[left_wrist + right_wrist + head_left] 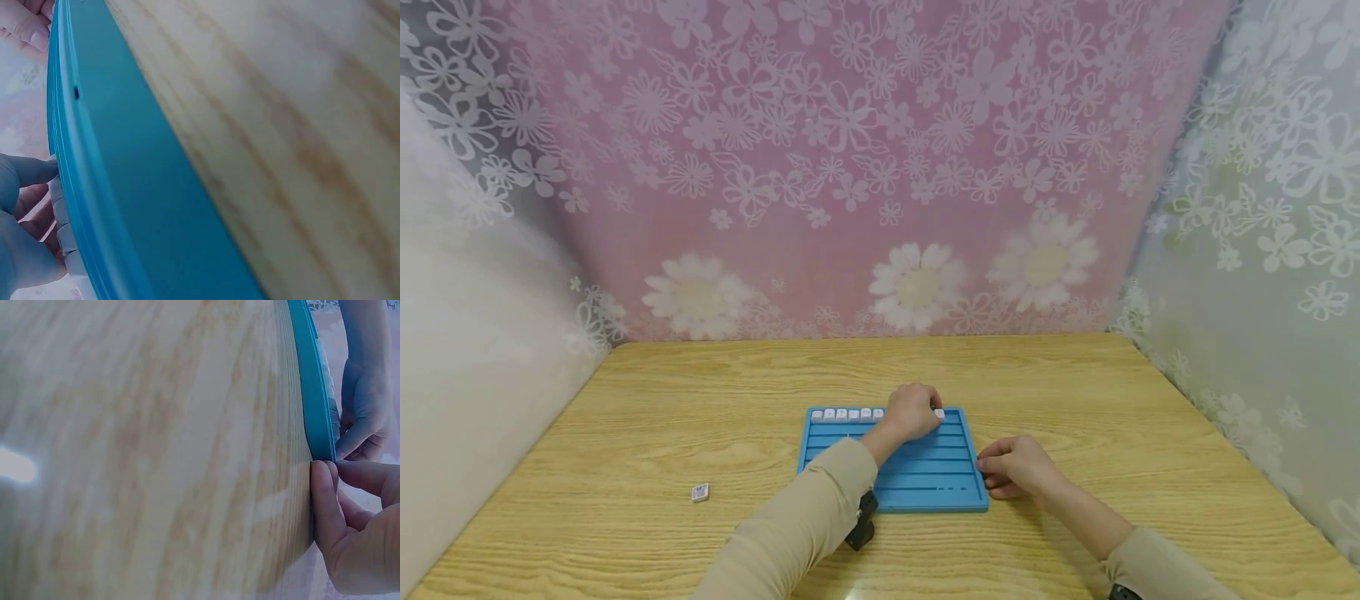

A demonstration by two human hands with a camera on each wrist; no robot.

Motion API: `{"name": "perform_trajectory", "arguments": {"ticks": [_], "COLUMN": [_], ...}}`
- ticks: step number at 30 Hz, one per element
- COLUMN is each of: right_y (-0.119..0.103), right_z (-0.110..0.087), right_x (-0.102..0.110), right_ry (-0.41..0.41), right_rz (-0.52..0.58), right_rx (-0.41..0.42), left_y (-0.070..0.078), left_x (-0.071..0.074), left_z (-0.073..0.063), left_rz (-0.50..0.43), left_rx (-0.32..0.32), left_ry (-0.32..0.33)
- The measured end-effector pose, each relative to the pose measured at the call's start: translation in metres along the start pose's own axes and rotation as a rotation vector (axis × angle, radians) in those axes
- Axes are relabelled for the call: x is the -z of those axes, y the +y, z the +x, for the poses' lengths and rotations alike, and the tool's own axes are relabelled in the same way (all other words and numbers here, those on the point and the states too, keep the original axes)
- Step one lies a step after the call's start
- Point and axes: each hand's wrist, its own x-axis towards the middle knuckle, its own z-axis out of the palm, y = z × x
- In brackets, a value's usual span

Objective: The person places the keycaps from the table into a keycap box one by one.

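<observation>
A blue tray [925, 500] with ridged rows lies on the table, white square tiles [842, 414] lined up along its far row. My left hand [913, 412] reaches over the tray, its curled fingers on a white tile [939, 414] near the row's right end. In the left wrist view, the left hand [25, 219] covers part of the row, so its hold is partly hidden. Beside the tray's right edge, my right hand [1018, 468] pinches that edge between thumb and fingers; the right wrist view shows this hand [362, 531] at the tray's rim [320, 425].
One loose tile [700, 492] with a dark printed face lies on the wooden table [625, 433], left of the tray. A floral curtain [850, 167] hangs behind the table, with similar sheets at both sides.
</observation>
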Motion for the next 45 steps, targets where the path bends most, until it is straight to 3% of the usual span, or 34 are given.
{"name": "perform_trajectory", "arguments": {"ticks": [7,10,16,22,27,35,45], "right_y": [0.000,0.001,0.003,0.005,0.006,0.002,-0.002], "right_z": [0.001,0.002,0.002,0.001,0.001,0.002,0.002], "right_x": [0.000,0.000,-0.003,-0.002,-0.002,-0.001,-0.001], "right_ry": [-0.005,-0.003,0.004,-0.002,-0.001,-0.007,-0.013], "right_rz": [0.005,0.006,-0.004,-0.004,0.001,-0.001,0.009], "right_rx": [0.008,0.003,-0.021,-0.025,-0.030,-0.018,-0.014], "left_y": [0.000,-0.001,-0.007,-0.012,-0.023,-0.043,-0.075], "left_x": [0.000,0.004,0.023,0.048,0.067,0.099,0.136], "left_z": [0.002,0.001,-0.005,-0.017,-0.033,-0.069,-0.107], "left_rz": [0.003,-0.051,-0.201,-0.229,-0.224,-0.194,-0.117], "left_rx": [0.012,0.006,-0.004,-0.024,-0.050,-0.109,-0.047], "left_ry": [-0.015,-0.028,-0.015,0.020,0.060,0.115,0.115]}}
